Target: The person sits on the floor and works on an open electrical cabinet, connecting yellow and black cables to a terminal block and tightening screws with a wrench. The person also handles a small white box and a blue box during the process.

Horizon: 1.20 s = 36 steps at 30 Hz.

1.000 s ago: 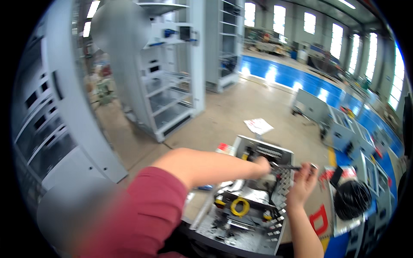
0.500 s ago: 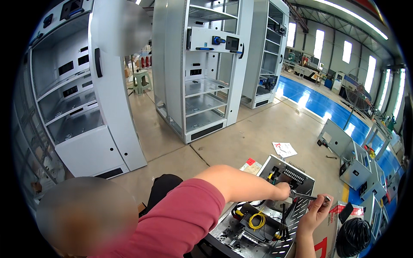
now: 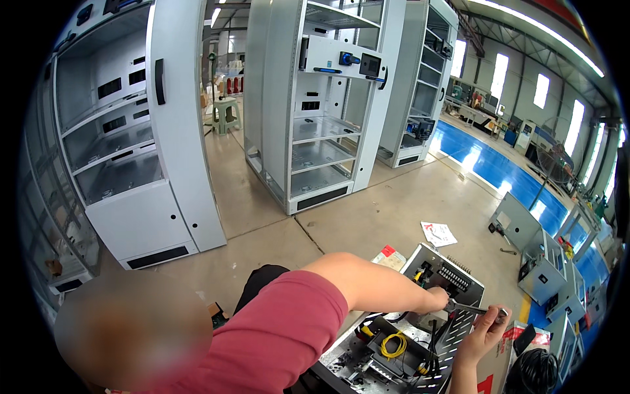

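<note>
My left hand (image 3: 434,299), at the end of a bare arm with a red short sleeve, is closed at the head end of a metal wrench (image 3: 467,307). Around the wrench's other end my right hand (image 3: 484,333) is curled, its forearm rising from the lower edge. Both hands are over an open metal electrical enclosure (image 3: 470,322) with slotted sides. Inside lie a coil of yellow wire (image 3: 394,345), black cables (image 3: 432,354) and a row of terminals (image 3: 454,276). What the wrench head bears on is hidden by my left hand.
Tall grey cabinets (image 3: 269,111) with open shelves stand ahead and left. White paper (image 3: 438,234) lies on the floor. At right are a coil of black cable (image 3: 537,372), a cardboard box (image 3: 502,358) and grey metal housings (image 3: 543,259). A blurred round patch (image 3: 131,328) covers the lower left.
The view has shifted slightly, so the cabinets sit farther right in the picture. Both hands stay on the wrench, which keeps nearly the same angle.
</note>
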Available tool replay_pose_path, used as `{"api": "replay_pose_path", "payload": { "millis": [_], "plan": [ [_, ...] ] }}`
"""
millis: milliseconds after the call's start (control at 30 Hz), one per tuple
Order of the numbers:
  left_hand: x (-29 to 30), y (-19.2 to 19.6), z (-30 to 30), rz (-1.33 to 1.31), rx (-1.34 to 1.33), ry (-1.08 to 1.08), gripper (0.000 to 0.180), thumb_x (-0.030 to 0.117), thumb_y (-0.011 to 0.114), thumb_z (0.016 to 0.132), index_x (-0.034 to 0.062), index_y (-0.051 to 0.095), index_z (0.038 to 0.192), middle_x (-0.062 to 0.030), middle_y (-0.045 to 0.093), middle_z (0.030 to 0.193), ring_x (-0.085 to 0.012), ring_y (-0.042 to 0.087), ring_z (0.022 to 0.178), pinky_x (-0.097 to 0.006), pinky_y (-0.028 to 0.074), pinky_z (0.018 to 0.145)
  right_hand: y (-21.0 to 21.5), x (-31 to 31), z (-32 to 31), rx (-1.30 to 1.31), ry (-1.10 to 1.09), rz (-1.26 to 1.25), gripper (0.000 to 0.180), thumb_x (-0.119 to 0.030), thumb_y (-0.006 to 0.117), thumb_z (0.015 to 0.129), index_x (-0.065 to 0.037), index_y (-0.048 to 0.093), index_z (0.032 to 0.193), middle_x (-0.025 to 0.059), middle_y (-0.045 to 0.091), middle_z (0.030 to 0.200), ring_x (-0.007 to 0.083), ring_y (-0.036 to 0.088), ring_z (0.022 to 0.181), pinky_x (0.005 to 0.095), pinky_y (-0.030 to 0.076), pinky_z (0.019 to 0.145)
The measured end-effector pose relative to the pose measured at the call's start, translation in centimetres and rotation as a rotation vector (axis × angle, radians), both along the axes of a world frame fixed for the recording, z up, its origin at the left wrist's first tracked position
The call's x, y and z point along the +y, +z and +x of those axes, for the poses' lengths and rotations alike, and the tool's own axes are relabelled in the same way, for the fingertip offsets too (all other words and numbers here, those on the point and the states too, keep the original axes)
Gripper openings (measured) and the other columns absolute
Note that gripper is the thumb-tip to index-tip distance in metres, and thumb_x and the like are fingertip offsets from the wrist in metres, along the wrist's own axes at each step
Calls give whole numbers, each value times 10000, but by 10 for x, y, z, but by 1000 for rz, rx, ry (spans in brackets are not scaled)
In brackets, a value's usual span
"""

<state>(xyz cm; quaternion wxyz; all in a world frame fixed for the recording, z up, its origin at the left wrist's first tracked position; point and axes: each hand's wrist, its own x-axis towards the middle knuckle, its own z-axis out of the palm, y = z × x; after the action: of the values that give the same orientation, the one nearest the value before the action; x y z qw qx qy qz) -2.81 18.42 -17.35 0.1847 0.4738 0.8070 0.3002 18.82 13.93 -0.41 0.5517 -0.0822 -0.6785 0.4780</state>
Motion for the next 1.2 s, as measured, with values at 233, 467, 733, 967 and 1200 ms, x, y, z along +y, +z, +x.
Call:
{"api": "replay_pose_path", "payload": {
  "millis": [233,467,733,967,1200],
  "plan": [
    [11,2,8,-40,-448,367,278,202,592,924,-12,763,975,-245,743,1028,-412,726,959,-497,551,827,3,-2,1,-6,-10,-20,226,-289,535,1150,-85,516,1055,-44,452,831,34,388,699,205,303,599],
    [12,7,20,-72,-349,249,249,142,605,894,-29,751,1002,-266,729,1053,-447,718,975,-515,542,848,-5,11,4,-15,-18,-38,227,-279,549,1145,-80,516,1041,-52,430,805,31,366,689,214,285,589],
    [-6,9,1,-128,-249,155,229,106,607,887,-28,763,990,-254,747,1076,-415,739,993,-486,571,840,-1,1,-4,-18,20,-14,238,-282,545,1147,-80,511,1024,-63,406,787,25,347,680,217,269,582],
    [-14,43,19,-172,-199,-80,353,249,535,982,-1,749,1112,-197,740,1168,-359,706,1048,-515,526,906,-2,10,5,-39,-26,-28,231,-276,544,1147,-81,512,1029,-60,418,796,22,353,680,213,270,579],
    [-5,17,-1,-100,-693,271,433,311,474,1027,15,734,1206,-168,726,1252,-354,676,1127,-530,497,971,0,2,-5,-38,23,1,204,-251,536,1150,-82,516,1037,-58,430,797,23,362,671,211,274,570]
  ]
}}
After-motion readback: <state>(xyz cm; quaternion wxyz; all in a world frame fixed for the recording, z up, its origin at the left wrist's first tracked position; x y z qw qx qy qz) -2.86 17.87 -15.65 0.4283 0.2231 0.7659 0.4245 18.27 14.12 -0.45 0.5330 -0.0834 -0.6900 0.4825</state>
